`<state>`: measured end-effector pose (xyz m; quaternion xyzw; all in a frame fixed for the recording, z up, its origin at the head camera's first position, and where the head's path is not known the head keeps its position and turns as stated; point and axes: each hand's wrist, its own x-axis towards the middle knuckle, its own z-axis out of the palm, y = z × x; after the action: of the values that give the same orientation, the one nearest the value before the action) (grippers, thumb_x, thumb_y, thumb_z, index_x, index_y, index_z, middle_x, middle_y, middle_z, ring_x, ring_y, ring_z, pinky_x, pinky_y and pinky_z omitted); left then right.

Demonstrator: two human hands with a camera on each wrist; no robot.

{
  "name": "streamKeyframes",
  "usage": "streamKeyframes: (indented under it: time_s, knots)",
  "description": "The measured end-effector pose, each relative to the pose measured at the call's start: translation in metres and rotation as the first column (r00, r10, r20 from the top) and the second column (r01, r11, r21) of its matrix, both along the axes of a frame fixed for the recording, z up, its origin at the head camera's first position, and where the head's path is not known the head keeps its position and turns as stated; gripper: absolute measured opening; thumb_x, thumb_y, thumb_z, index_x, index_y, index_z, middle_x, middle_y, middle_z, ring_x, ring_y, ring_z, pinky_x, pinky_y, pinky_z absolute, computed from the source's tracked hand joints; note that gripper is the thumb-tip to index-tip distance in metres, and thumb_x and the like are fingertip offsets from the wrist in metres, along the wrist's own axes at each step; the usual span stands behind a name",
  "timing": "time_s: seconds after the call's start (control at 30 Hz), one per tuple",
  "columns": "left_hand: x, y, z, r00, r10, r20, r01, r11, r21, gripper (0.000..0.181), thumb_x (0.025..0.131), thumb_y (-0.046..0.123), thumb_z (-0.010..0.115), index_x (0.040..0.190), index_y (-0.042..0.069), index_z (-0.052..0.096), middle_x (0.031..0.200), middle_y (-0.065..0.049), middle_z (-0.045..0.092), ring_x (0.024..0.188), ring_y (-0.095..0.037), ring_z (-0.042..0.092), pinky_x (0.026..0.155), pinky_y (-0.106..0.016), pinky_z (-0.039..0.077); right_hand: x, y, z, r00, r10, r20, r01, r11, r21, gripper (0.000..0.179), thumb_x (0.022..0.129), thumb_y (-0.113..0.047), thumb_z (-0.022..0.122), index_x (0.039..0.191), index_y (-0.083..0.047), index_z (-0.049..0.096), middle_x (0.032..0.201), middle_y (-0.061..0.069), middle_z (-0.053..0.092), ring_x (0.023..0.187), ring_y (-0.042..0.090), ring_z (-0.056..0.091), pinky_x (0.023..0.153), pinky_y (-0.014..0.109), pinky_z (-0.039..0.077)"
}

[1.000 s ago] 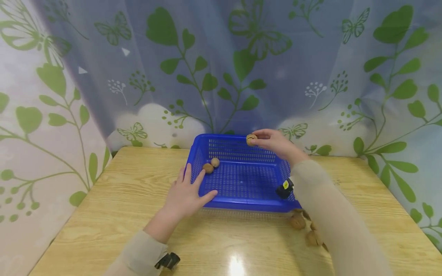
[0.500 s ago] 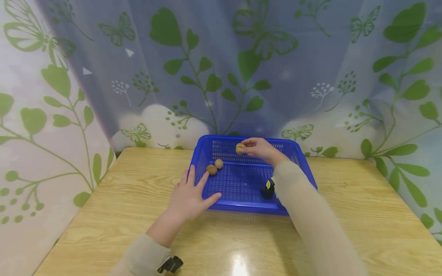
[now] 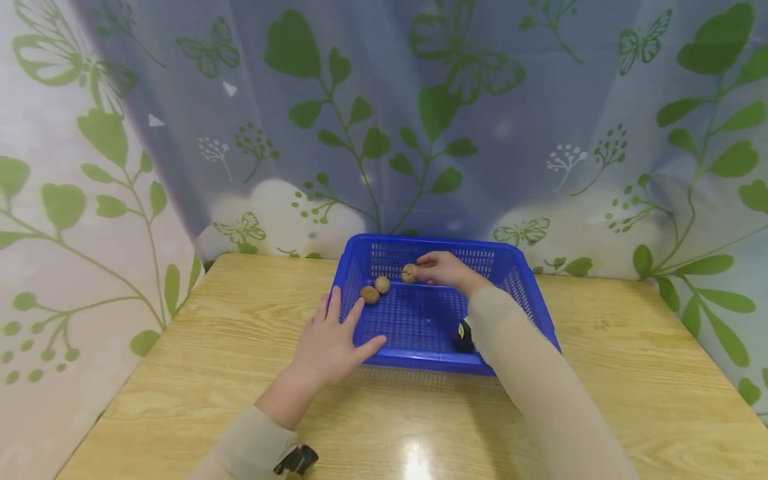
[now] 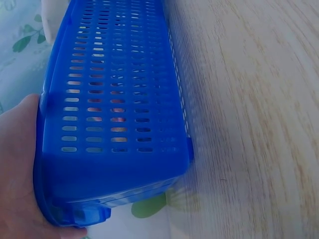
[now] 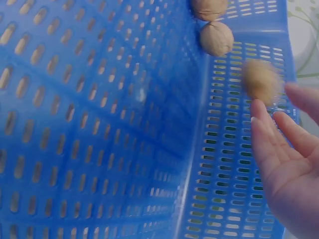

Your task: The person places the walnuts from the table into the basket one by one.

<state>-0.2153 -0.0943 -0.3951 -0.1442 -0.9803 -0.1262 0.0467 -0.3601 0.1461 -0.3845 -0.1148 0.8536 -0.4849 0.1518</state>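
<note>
A blue plastic basket (image 3: 444, 365) with slotted walls stands on the table. My left hand (image 3: 329, 340) rests on its near left corner, fingers spread over the rim; the left wrist view shows the hand (image 4: 17, 169) along that rim. Inside, two walnuts (image 3: 369, 295) lie together at the left. My right hand (image 3: 447, 272) reaches into the basket near the back wall. A third walnut (image 3: 410, 273) is right at its fingertips, split by a dark crack. In the right wrist view this walnut (image 5: 261, 82) is blurred, off the tips of spread fingers (image 5: 264, 137).
The wooden table (image 3: 198, 347) extends on both sides of the basket. Behind it hangs a blue and white curtain (image 3: 384, 133) printed with leaves and butterflies. The right sleeve (image 3: 540, 387) crosses the basket's near right corner, and a black wrist camera (image 3: 463, 337) sits below that wrist.
My right hand has moved left and down into the basket, bringing the cracked walnut from the back rim and loosening its fingers on it. Walnuts on the table at right are now hidden. Left hand stays.
</note>
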Motion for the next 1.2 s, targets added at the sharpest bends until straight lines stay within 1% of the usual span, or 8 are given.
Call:
streamKeyframes:
  time_s: [0.17, 0.3, 0.5, 0.73, 0.87, 0.97, 1.13, 1.2]
  knots:
    - [0.0, 0.003, -0.002, 1.0, -0.008, 0.01, 0.007, 1.0, 0.003, 0.084, 0.084, 0.072, 0.038, 0.147, 0.016, 0.032, 0.15, -0.027, 0.012, 0.138, -0.042, 0.008, 0.102, -0.058, 0.027, 0.003, 0.011, 0.009, 1.0, 0.003, 0.016, -0.001, 0.995, -0.099, 0.045, 0.096, -0.005, 0.048, 0.135, 0.014, 0.036, 0.13, 0.031, 0.046, 0.117, 0.037, 0.05, 0.095, 0.042, 0.042]
    - [0.001, 0.004, -0.002, 1.0, -0.009, 0.008, 0.008, 1.0, 0.007, 0.084, 0.085, 0.072, 0.038, 0.147, 0.014, 0.032, 0.15, -0.028, 0.012, 0.138, -0.043, 0.008, 0.103, -0.057, 0.026, 0.009, 0.025, 0.029, 0.998, 0.049, 0.033, -0.045, 0.992, -0.116, 0.046, 0.098, -0.009, 0.047, 0.137, 0.011, 0.034, 0.135, 0.029, 0.043, 0.119, 0.037, 0.048, 0.099, 0.047, 0.038]
    - [0.001, 0.001, -0.002, 1.0, -0.019, 0.015, 0.019, 1.0, -0.003, 0.085, 0.085, 0.072, 0.035, 0.148, 0.015, 0.029, 0.15, -0.028, 0.01, 0.137, -0.043, 0.007, 0.103, -0.057, 0.025, 0.032, 0.058, 0.062, 0.995, 0.102, 0.001, -0.101, 0.991, -0.092, 0.047, 0.098, -0.01, 0.047, 0.139, 0.009, 0.033, 0.137, 0.027, 0.042, 0.121, 0.037, 0.046, 0.1, 0.047, 0.037]
    - [0.001, 0.0, -0.001, 1.0, -0.027, 0.014, 0.027, 1.0, 0.006, 0.084, 0.086, 0.071, 0.035, 0.147, 0.014, 0.03, 0.15, -0.029, 0.01, 0.137, -0.045, 0.008, 0.102, -0.058, 0.026, 0.064, 0.108, 0.077, 0.993, 0.114, -0.042, -0.115, 0.993, -0.019, 0.051, 0.098, -0.022, 0.051, 0.139, 0.004, 0.034, 0.138, 0.025, 0.042, 0.122, 0.036, 0.046, 0.101, 0.049, 0.035]
    - [0.002, 0.0, 0.0, 0.999, -0.029, 0.017, 0.029, 1.0, 0.01, 0.084, 0.086, 0.071, 0.036, 0.147, 0.014, 0.03, 0.15, -0.029, 0.01, 0.137, -0.045, 0.008, 0.102, -0.059, 0.027, 0.087, 0.134, 0.073, 0.993, 0.104, -0.058, -0.102, 0.994, 0.032, 0.054, 0.097, -0.028, 0.051, 0.139, 0.002, 0.036, 0.137, 0.024, 0.043, 0.121, 0.035, 0.047, 0.099, 0.049, 0.037]
    - [0.002, 0.001, 0.0, 0.999, -0.028, 0.02, 0.028, 1.0, 0.009, 0.084, 0.086, 0.071, 0.035, 0.147, 0.014, 0.03, 0.15, -0.028, 0.009, 0.137, -0.044, 0.008, 0.102, -0.059, 0.027, 0.107, 0.155, 0.065, 0.995, 0.072, -0.07, -0.069, 0.997, 0.046, 0.055, 0.097, -0.03, 0.051, 0.139, 0.003, 0.036, 0.136, 0.024, 0.044, 0.12, 0.034, 0.048, 0.097, 0.045, 0.04]
    - [0.001, 0.001, 0.0, 0.999, -0.03, 0.013, 0.03, 1.0, 0.009, 0.085, 0.086, 0.071, 0.036, 0.147, 0.014, 0.03, 0.15, -0.029, 0.01, 0.137, -0.045, 0.009, 0.101, -0.059, 0.027, 0.139, 0.192, 0.038, 0.995, -0.008, -0.095, 0.012, 0.999, 0.046, 0.056, 0.098, -0.029, 0.05, 0.139, 0.006, 0.034, 0.135, 0.027, 0.043, 0.118, 0.035, 0.049, 0.09, 0.029, 0.046]
    - [0.0, 0.001, -0.001, 1.0, -0.028, 0.008, 0.028, 1.0, 0.009, 0.084, 0.086, 0.071, 0.036, 0.147, 0.014, 0.03, 0.15, -0.029, 0.01, 0.137, -0.045, 0.009, 0.101, -0.059, 0.028, 0.149, 0.205, 0.023, 0.997, -0.025, -0.078, 0.028, 0.999, 0.039, 0.056, 0.098, -0.027, 0.05, 0.139, 0.008, 0.032, 0.135, 0.03, 0.042, 0.119, 0.037, 0.048, 0.09, 0.027, 0.046]
